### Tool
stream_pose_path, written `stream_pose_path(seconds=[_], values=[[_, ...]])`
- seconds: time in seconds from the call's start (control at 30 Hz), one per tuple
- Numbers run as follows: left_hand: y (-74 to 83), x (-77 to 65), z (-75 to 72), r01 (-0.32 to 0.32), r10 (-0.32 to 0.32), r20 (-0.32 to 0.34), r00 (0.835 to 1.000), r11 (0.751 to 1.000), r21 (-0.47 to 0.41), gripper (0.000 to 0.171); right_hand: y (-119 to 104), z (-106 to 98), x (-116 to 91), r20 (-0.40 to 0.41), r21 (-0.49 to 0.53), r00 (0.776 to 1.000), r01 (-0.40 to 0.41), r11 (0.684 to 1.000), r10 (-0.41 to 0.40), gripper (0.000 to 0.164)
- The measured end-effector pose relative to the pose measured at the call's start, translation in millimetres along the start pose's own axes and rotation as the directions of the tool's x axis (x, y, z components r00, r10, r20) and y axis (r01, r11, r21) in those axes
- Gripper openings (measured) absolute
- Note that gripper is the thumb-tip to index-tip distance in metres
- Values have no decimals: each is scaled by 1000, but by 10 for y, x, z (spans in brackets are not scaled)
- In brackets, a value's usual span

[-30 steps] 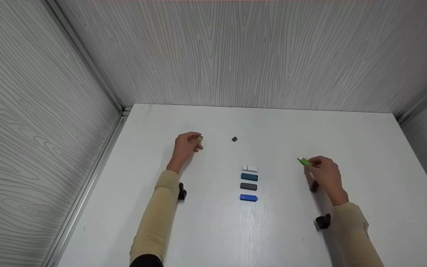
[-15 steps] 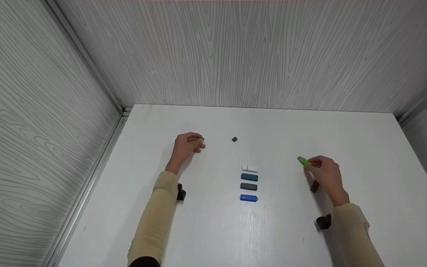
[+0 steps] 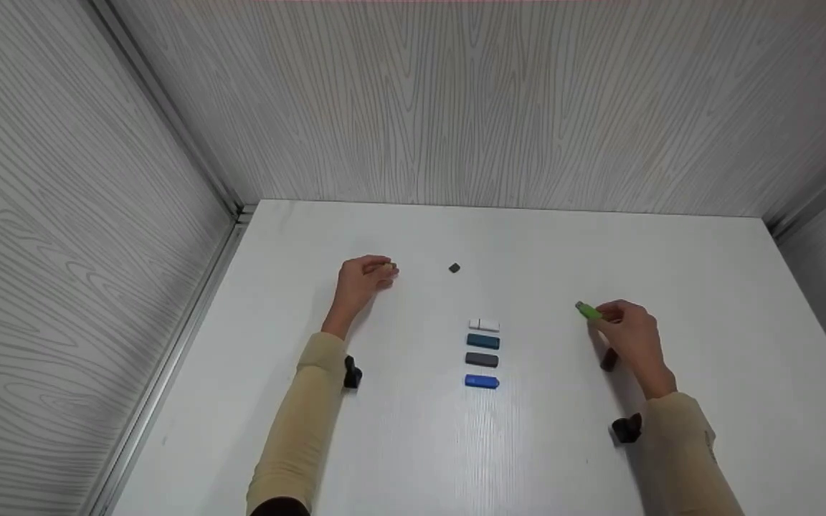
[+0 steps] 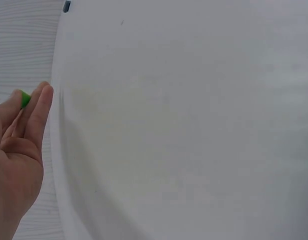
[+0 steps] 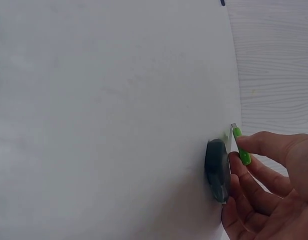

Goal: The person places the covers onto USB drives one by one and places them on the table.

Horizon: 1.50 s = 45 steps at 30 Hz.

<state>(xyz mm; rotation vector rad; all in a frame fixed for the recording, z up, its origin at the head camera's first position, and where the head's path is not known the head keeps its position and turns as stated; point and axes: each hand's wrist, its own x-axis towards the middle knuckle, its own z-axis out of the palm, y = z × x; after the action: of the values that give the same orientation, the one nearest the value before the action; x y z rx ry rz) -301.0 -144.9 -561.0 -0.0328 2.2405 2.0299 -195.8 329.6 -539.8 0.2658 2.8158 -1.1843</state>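
My right hand (image 3: pixel 629 337) pinches a green USB flash drive (image 5: pixel 242 146) between thumb and fingertips, its metal plug pointing out to the left. Beneath that hand is a dark USB flash drive (image 5: pixel 217 170), close to the lower fingers; whether they touch it I cannot tell. Farther left, my left hand (image 3: pixel 363 287) pinches a small green cap (image 4: pixel 25 98), mostly covered by the fingers. A small dark cap (image 3: pixel 454 268) lies on the white table (image 3: pixel 413 444) to the right of the left hand.
Mid-table, flash drives form a column: white (image 3: pixel 484 325), teal (image 3: pixel 483 342), dark grey (image 3: pixel 482 360) and blue (image 3: pixel 482 382). Grey wood-grain panels (image 3: pixel 413 107) stand behind the table and at both sides. A black wrist device (image 3: pixel 627 429) sits at the right cuff.
The left hand has shifted slightly right, and its fingers now hide most of the green cap in the head view. The green flash drive has turned a little in the right hand, which stays in place.
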Motion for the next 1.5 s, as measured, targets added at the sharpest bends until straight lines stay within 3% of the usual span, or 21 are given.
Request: stream_pose_path(seconds=[0.67,1.13,1.5], values=[[21,-69,77,12,-12,6,1000,999,-45,31,38,24,4,-3,8,1000,5,1000,-5,38],[-22,-153,96,-78,75,78,994,996,37,31,39,35,-9,-14,19,999,34,999,-34,39],[-6,-197,124,-82,83,78,994,997,-9,25,18,40,-16,-3,37,1000,11,999,-11,40]])
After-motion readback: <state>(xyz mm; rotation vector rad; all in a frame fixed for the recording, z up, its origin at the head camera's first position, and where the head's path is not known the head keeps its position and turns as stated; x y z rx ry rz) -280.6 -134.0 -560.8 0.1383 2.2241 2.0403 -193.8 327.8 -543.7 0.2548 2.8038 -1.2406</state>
